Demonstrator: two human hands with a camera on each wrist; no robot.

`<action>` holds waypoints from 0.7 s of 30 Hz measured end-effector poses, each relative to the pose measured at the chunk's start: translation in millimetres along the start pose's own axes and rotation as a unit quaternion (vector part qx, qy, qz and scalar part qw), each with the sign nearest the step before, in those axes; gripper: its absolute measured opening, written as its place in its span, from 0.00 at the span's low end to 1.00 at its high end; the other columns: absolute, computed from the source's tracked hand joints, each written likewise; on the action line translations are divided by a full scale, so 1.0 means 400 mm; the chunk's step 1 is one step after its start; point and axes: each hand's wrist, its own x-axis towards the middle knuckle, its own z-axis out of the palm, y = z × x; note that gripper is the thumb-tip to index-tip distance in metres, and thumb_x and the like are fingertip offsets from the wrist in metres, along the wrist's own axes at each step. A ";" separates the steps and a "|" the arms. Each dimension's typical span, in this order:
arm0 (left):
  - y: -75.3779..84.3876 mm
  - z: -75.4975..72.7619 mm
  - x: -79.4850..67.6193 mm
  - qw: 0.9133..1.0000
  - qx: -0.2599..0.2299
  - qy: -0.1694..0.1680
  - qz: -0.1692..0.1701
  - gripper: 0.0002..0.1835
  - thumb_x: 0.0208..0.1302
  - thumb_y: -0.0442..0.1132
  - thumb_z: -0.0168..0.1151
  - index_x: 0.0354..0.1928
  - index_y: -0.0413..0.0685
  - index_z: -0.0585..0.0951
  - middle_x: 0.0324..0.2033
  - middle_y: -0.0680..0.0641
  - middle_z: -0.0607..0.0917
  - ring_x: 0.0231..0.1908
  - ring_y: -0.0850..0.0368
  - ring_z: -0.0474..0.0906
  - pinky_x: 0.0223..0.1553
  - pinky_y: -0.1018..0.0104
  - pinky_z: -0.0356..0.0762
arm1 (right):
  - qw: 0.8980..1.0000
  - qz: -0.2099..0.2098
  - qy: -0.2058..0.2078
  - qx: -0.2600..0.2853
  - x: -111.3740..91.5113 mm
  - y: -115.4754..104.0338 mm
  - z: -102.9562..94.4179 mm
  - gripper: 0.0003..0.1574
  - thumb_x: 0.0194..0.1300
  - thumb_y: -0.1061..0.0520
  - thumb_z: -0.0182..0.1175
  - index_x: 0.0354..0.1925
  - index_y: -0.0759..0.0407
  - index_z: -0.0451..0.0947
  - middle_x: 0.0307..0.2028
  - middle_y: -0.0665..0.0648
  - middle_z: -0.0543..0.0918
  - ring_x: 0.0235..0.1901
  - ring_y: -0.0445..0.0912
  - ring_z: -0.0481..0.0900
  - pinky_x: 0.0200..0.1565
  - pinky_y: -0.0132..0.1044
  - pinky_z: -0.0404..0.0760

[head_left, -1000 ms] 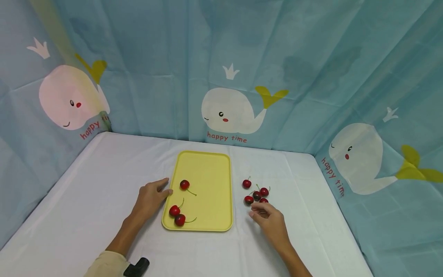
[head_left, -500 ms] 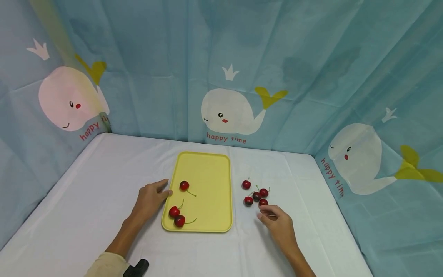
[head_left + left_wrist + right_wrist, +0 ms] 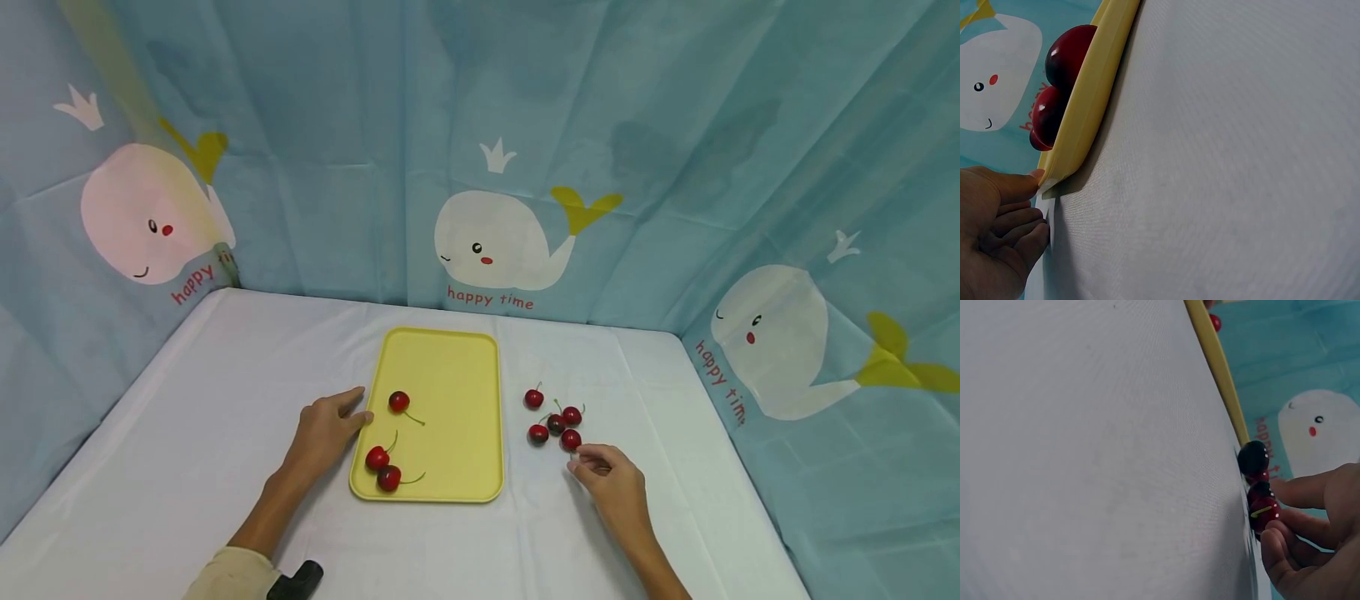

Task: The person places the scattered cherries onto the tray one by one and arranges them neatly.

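A yellow tray (image 3: 457, 433) lies on the white cloth with three cherries on its left side: one cherry (image 3: 399, 402) higher up, a pair (image 3: 378, 457) near the lower left corner. My left hand (image 3: 321, 433) rests at the tray's left edge, its thumb touching the rim (image 3: 1088, 112), other fingers loosely bent in the left wrist view. To the tray's right, several cherries (image 3: 556, 424) lie grouped on the cloth. My right hand (image 3: 617, 487) is just below the nearest cherry (image 3: 571, 440), fingertips right at its lower side, thumb and forefinger apart. That cherry's stem (image 3: 1261, 512) shows in the right wrist view.
A single cherry (image 3: 534, 398) lies a little apart, behind the group. A blue curtain (image 3: 330, 225) with printed whales stands along the back and both sides of the table (image 3: 255, 358). A black wrist device (image 3: 297, 579) sits by the left sleeve.
My right hand has moved right and slightly down around the nearest cherry, which now shows whole. My left hand, the tray and the cherries keep their places.
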 end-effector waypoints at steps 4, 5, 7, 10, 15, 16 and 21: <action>0.003 0.000 -0.002 1.000 0.001 0.000 -0.003 0.32 0.74 0.40 0.67 0.75 0.38 0.73 0.71 0.33 0.76 0.73 0.31 0.69 0.71 0.34 0.69 | 1.000 0.017 -0.009 -0.021 0.004 -0.001 0.001 0.17 0.60 0.61 0.78 0.48 0.62 0.89 0.38 0.54 0.89 0.38 0.43 0.85 0.38 0.26 0.82; 0.004 0.001 -0.002 1.000 0.001 0.000 -0.003 0.32 0.73 0.40 0.67 0.75 0.38 0.73 0.71 0.33 0.76 0.73 0.31 0.69 0.71 0.35 0.69 | 0.999 0.020 -0.012 -0.027 0.004 -0.001 0.000 0.17 0.60 0.61 0.78 0.48 0.63 0.89 0.37 0.54 0.89 0.38 0.43 0.85 0.37 0.26 0.82; 0.004 0.000 -0.003 1.000 0.001 0.002 -0.003 0.32 0.73 0.40 0.67 0.75 0.38 0.73 0.71 0.33 0.76 0.73 0.31 0.70 0.71 0.35 0.69 | 0.999 0.024 -0.018 -0.037 0.005 -0.001 0.000 0.17 0.60 0.61 0.78 0.48 0.63 0.89 0.36 0.53 0.89 0.38 0.43 0.84 0.37 0.26 0.81; 0.004 0.000 -0.003 1.000 0.001 0.004 -0.001 0.31 0.73 0.40 0.67 0.75 0.38 0.73 0.71 0.33 0.76 0.73 0.31 0.70 0.71 0.35 0.70 | 0.998 0.024 -0.024 -0.048 0.004 0.000 -0.001 0.15 0.62 0.62 0.76 0.48 0.63 0.89 0.36 0.53 0.89 0.38 0.43 0.84 0.37 0.26 0.82; 0.006 0.000 -0.002 1.000 -0.001 0.006 0.001 0.31 0.73 0.40 0.67 0.75 0.38 0.74 0.70 0.33 0.77 0.73 0.31 0.70 0.71 0.35 0.69 | 0.998 0.017 -0.023 -0.060 0.006 0.004 -0.003 0.09 0.67 0.64 0.72 0.45 0.62 0.90 0.37 0.54 0.90 0.37 0.43 0.85 0.37 0.27 0.82; 0.006 0.000 -0.002 1.000 -0.002 0.005 0.001 0.31 0.73 0.40 0.67 0.75 0.38 0.74 0.70 0.33 0.77 0.73 0.31 0.70 0.71 0.35 0.69 | 0.998 0.015 -0.021 -0.062 0.006 0.005 -0.004 0.08 0.67 0.64 0.71 0.45 0.61 0.90 0.37 0.55 0.91 0.37 0.43 0.85 0.37 0.27 0.82; 0.005 0.000 -0.002 1.000 -0.003 0.003 -0.003 0.31 0.74 0.40 0.67 0.75 0.39 0.74 0.70 0.33 0.77 0.73 0.31 0.70 0.71 0.35 0.69 | 0.998 0.011 -0.014 -0.068 0.006 0.008 -0.010 0.07 0.70 0.65 0.68 0.44 0.60 0.91 0.40 0.57 0.92 0.39 0.46 0.87 0.37 0.29 0.83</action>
